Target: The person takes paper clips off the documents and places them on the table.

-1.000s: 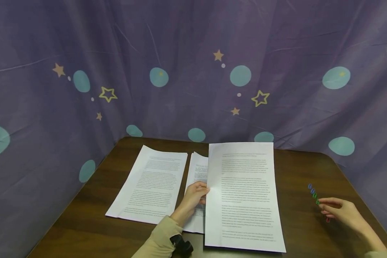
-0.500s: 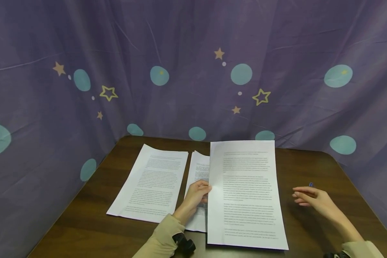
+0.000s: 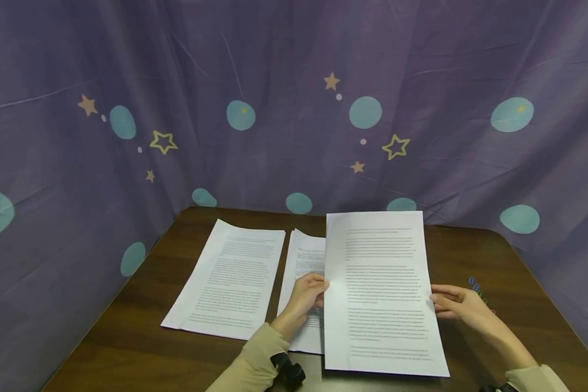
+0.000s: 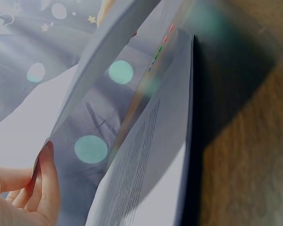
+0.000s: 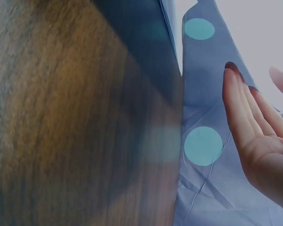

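Observation:
My left hand pinches the left edge of several printed paper sheets, held raised and tilted above the table. In the left wrist view its thumb and fingers squeeze that edge. At the opposite edge is my right hand; the right wrist view shows its fingers straight and its thumb spread away from them beside the paper. A second printed stack lies partly covered behind the raised sheets. Small coloured clips in blue, green and red sit in a row behind my right hand.
Another stack of printed paper lies on the left of the brown wooden table. A purple curtain with stars and teal spots hangs around the table's back and sides.
My right hand has left the row of clips and moved left to the right edge of the sheets. My left hand and the sheets have shifted slightly right.

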Action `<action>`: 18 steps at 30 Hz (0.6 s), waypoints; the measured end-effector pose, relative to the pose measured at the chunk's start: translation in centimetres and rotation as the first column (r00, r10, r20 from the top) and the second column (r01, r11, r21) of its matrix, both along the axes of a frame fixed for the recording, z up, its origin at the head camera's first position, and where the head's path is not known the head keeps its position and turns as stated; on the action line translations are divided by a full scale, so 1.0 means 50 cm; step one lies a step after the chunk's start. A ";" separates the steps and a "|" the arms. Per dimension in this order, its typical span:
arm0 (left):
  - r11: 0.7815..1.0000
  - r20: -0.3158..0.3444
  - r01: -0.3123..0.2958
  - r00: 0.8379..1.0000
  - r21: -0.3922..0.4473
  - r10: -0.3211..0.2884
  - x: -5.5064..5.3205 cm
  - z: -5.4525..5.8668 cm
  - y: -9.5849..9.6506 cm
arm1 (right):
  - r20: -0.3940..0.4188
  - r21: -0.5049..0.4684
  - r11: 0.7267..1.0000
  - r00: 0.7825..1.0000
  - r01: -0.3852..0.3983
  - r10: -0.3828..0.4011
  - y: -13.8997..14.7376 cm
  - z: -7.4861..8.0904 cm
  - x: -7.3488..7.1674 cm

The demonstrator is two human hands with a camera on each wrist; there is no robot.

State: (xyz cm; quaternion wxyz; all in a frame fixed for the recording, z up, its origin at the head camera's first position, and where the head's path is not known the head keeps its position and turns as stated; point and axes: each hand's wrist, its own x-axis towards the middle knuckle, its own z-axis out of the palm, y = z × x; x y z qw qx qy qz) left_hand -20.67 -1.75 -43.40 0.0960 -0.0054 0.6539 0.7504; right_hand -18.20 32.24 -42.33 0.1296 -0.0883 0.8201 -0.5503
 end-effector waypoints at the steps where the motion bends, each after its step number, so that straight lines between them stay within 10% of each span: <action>1: 1.000 0.002 0.000 1.000 0.003 0.000 -0.005 -0.007 0.003 | 0.000 0.002 1.000 1.000 0.013 -0.013 -0.001 0.001 0.000; 18: 1.000 0.011 0.009 1.000 0.002 -0.009 -0.035 -0.024 0.074 | -0.017 0.112 0.976 0.982 0.187 -0.187 0.035 0.000 0.007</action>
